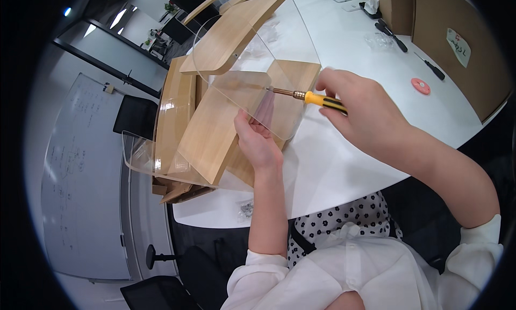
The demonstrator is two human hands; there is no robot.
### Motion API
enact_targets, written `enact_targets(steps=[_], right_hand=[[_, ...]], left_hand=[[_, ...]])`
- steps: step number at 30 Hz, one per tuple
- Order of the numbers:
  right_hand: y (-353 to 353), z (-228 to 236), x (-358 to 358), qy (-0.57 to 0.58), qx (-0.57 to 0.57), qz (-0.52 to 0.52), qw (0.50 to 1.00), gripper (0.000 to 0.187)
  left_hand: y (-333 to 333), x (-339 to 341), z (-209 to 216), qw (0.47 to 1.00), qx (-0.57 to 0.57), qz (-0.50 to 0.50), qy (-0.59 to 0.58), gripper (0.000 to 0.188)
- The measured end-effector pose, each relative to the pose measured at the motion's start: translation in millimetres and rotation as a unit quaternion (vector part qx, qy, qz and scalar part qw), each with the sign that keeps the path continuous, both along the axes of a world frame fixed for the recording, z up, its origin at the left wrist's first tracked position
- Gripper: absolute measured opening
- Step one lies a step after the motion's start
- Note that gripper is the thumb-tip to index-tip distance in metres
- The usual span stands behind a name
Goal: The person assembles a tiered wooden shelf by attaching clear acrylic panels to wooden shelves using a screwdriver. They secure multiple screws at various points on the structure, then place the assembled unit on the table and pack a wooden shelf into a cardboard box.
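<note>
My right hand (365,103) is closed round a screwdriver (324,101) with a yellow and black handle. Its metal shaft points left, and the tip meets the clear acrylic panel (287,47) close to a light wooden board. Fingers of my left hand (260,146) reach behind the acrylic and show through it, with the thumb beside the wooden board (209,132); the hand steadies the piece from below. The assembly of clear panels and wooden boards leans tilted on the white table. Another wooden board (236,33) rises at its far side. Any screw at the tip is too small to make out.
On the white table (344,154) at the right lie dark screwdrivers (432,67), a pink ring-shaped roll (421,86) and plastic wrapping (379,40). A cardboard box (462,41) stands behind them. A small hardware bag (245,209) lies near the front edge. Chairs and a whiteboard (80,181) are left.
</note>
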State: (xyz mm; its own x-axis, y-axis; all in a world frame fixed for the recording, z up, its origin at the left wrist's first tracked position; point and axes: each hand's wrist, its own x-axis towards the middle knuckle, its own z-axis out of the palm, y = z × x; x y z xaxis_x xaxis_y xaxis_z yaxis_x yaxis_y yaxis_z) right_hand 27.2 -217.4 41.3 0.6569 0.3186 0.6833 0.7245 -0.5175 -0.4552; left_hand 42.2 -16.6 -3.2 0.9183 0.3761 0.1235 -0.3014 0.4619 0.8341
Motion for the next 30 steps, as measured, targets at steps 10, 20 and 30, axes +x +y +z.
enact_targets(steps=[10,20,30], right_hand=[[-3,1,0,-0.055,-0.105,-0.006,0.993,0.010],[-19,11,14,0.668,0.378,0.192,0.611,0.020],[-6,6,1,-0.259,-0.253,-0.068,0.930,0.020]], left_hand=[[1,2,0,1.000,-0.009,0.006,0.002,0.038],[2,-1,-1,0.999,0.017,-0.038,-0.023,0.044],[-3,-1,7,0.999,0.037,0.014,-0.005,0.057]])
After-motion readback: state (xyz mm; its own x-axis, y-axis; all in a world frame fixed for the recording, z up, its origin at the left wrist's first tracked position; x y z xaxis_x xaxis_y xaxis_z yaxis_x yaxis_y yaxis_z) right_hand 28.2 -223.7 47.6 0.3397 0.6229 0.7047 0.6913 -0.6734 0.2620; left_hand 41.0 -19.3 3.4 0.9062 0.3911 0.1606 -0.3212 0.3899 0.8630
